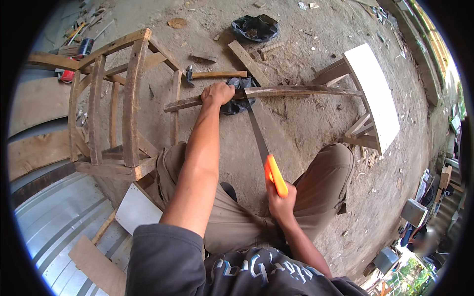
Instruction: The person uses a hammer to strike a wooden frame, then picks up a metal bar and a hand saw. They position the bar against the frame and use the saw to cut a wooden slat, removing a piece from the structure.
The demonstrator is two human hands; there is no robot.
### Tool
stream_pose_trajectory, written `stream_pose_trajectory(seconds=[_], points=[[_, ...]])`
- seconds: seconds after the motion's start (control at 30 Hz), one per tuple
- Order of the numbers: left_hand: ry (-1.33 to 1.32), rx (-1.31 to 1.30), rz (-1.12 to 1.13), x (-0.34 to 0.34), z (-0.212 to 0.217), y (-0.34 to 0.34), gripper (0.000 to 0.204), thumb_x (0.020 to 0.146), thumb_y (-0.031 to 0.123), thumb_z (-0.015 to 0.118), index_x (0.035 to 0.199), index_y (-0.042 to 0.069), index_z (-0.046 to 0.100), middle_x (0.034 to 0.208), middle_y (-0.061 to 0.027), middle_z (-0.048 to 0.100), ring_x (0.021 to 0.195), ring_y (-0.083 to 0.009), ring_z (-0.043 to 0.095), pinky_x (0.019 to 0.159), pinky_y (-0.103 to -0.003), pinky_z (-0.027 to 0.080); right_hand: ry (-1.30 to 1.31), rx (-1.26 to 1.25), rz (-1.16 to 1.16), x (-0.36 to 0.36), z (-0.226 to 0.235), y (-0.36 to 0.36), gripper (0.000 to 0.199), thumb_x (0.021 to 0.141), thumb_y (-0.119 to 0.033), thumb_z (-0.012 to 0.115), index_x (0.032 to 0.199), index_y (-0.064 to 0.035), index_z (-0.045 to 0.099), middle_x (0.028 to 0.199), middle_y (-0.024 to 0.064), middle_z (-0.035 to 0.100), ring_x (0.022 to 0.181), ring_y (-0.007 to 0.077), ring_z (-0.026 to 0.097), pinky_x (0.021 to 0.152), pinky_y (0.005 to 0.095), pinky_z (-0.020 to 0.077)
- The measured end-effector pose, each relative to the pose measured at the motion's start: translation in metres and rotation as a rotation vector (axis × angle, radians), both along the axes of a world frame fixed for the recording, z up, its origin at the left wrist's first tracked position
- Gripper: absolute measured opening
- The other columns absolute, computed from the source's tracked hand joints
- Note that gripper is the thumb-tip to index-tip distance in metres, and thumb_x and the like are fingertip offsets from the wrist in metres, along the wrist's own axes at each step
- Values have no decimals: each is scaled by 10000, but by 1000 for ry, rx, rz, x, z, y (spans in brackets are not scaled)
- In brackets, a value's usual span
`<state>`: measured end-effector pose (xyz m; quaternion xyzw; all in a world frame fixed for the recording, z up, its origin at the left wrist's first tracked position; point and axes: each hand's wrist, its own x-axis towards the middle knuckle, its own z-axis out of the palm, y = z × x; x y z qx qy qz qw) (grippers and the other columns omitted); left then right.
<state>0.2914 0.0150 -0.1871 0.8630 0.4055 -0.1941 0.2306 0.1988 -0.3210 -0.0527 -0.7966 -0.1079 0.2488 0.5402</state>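
My left hand (217,93) is closed around a long, narrow wooden board (301,91), pressing on it left of the saw blade. The board's left end lies across a rail of a wooden chair frame, and its right end reaches a white-topped stool (374,98). In my right hand (282,198) is a handsaw (259,134) with an orange handle, gripped firmly. Its blade runs up to the board, touching it just right of my left hand. A hammer (217,74) with a wooden handle lies on the ground beyond the board.
The wooden chair frame (132,103) stands close on my left. A black plastic bag (238,98) lies under the board, and another black bag (255,28) sits farther off. A loose plank (248,63) rests on the dirt. Corrugated metal sheet (59,222) lies at the lower left.
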Motion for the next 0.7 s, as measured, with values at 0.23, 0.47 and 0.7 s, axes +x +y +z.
stream_pose_trajectory(seconds=[0.23,0.47,0.7], points=[[-28,-68,-19,1,10,-4,507,891,416,453,1119,38,700,1202,-240,630,1148,-381,607,980,-454,469,-171,41,-13,61,-74,120,269,862,-154,668,708,35,551,542,159,456,499,156,416,491,370,382],[-48,-43,45,0,14,-3,522,877,385,427,1087,-11,695,1168,-284,627,1125,-407,613,981,-476,466,90,-50,45,-22,11,-22,172,859,-72,655,727,25,601,546,50,496,548,72,498,515,290,426],[-19,-11,-14,1,6,-9,491,885,392,429,1092,53,717,1165,-207,662,1122,-365,629,950,-440,488,-143,50,-19,72,-72,121,266,850,-162,661,724,43,549,556,155,469,540,121,457,526,367,411]])
